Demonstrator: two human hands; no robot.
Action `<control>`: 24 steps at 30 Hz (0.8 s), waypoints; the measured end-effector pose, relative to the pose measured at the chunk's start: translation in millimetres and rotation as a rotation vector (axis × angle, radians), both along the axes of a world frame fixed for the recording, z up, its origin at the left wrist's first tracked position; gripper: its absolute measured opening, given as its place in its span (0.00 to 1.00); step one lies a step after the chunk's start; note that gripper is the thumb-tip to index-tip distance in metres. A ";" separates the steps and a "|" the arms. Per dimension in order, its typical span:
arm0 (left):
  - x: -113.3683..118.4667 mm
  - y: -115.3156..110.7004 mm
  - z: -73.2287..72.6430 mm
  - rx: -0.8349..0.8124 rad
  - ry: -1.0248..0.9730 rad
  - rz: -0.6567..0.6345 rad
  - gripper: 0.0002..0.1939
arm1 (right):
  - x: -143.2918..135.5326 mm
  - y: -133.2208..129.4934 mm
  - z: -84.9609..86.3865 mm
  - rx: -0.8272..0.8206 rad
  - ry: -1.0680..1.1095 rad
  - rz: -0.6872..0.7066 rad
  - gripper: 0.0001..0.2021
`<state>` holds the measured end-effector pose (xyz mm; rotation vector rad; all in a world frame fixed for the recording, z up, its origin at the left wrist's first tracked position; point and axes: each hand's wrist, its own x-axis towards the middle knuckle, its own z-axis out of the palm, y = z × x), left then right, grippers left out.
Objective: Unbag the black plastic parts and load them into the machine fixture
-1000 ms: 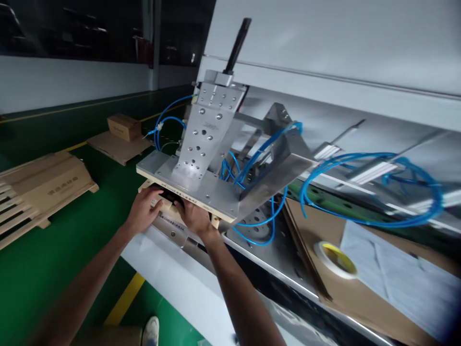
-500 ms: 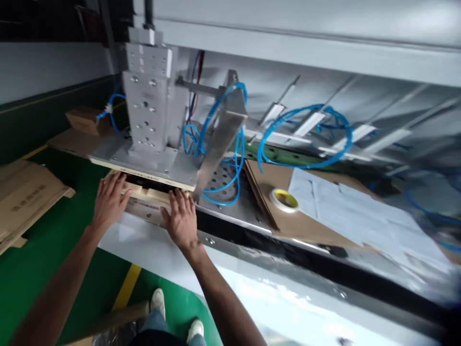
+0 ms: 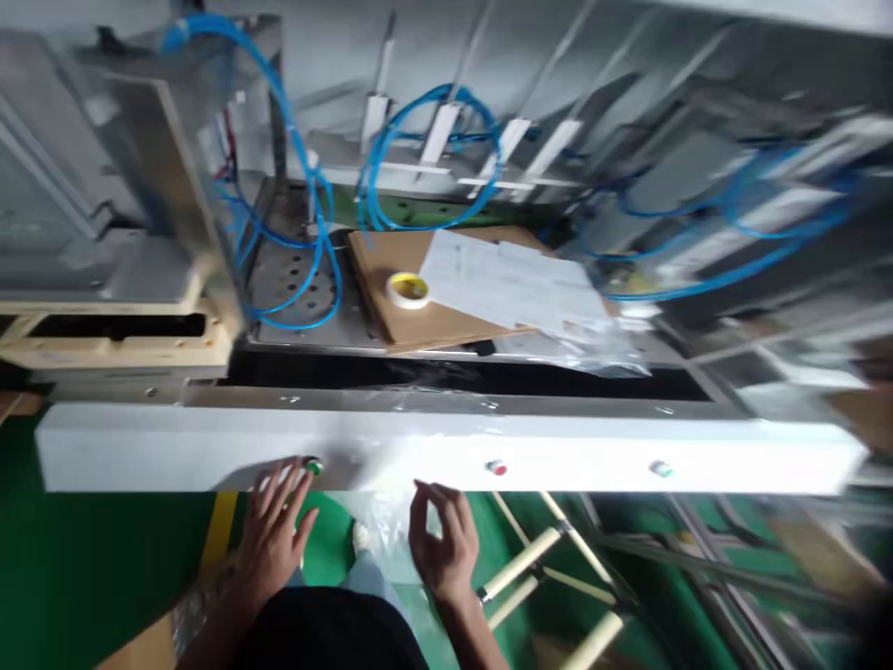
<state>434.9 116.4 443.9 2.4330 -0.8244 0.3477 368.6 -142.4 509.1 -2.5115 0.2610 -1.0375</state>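
Observation:
My left hand (image 3: pixel 272 535) is open, fingers spread, at the front edge of the white panel (image 3: pixel 174 447). Its fingertips reach to a green push button (image 3: pixel 313 465), and I cannot tell whether they press it. My right hand (image 3: pixel 446 544) hovers just in front of the panel, loosely curled with a gap between thumb and forefinger, holding nothing. A red push button (image 3: pixel 498 467) is to its upper right, and a second green button (image 3: pixel 661 469) sits farther right. At the left, a cream-coloured frame (image 3: pixel 118 349) lies beneath the metal press plate (image 3: pixel 90 274).
Behind the panel, a roll of tape (image 3: pixel 408 290) and white papers (image 3: pixel 516 279) lie on cardboard (image 3: pixel 446 321). Blue air hoses (image 3: pixel 373 167) loop near several cylinders. Below, cream tubes (image 3: pixel 520 563) form a rack on the green floor.
Both hands have left the cream frame under the press and come back to the front panel, the left beside the green button. My view has swung to the right.

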 end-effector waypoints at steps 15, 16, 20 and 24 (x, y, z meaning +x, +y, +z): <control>-44.0 -47.8 -11.1 -0.022 -0.133 0.276 0.42 | -101.0 -344.2 -38.9 0.271 0.105 -0.916 0.30; -45.3 -52.2 -8.3 -0.018 -0.115 0.313 0.40 | -100.6 -345.5 -41.1 0.277 0.110 -0.915 0.31; -43.9 -64.8 -0.1 0.030 -0.073 0.482 0.31 | -96.3 -348.4 -50.9 0.263 0.135 -0.931 0.31; -37.7 -68.3 6.3 0.048 -0.044 0.557 0.29 | -92.3 -361.2 -58.5 0.223 0.185 -0.962 0.27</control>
